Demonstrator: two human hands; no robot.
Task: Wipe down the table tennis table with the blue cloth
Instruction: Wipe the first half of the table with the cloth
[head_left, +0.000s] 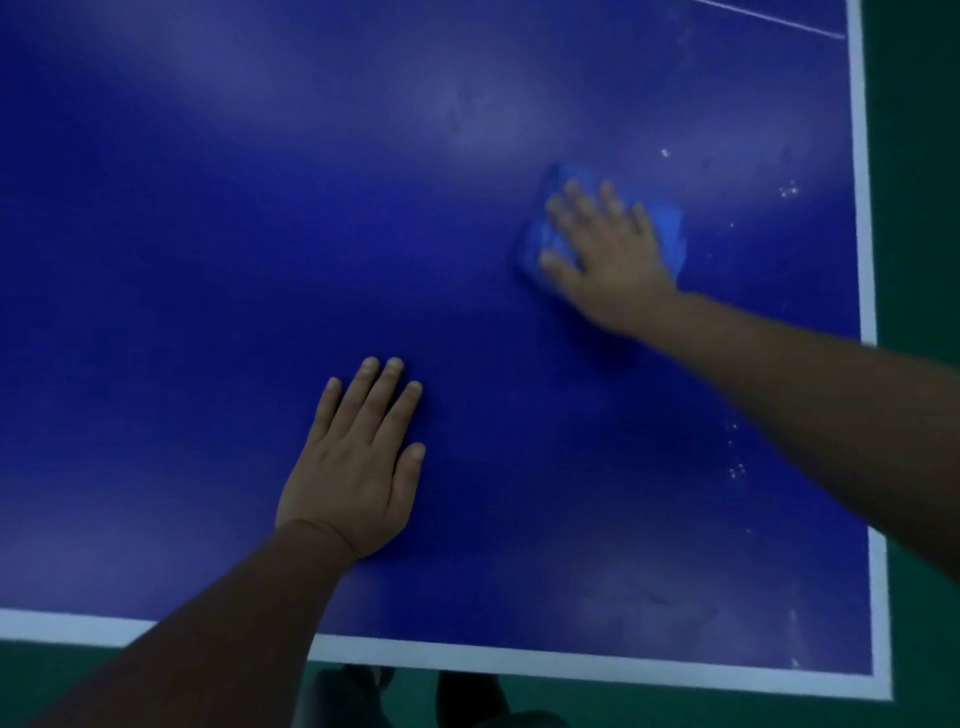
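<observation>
Head view shows the right hand (608, 254) pressing the cloth (670, 228) flat on the bench (208, 260) near its right edge, fingers (613, 205) spread, left hand (353, 483) braced flat, fingers together; even pressure and overlapping strokes toward the white specks (789, 191) would serve best.

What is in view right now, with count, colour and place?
table tennis table: one, dark blue, white edge lines, fills view
blue cloth: one, lighter blue, on table toward right edge
specks: several, white, on table near right edge
floor: one, green, beyond right and near edges
shoes: two, dark, blurred, below near edge
left hand: one, flat on table, near middle
right hand: one, fingers spread, pressing on cloth
</observation>
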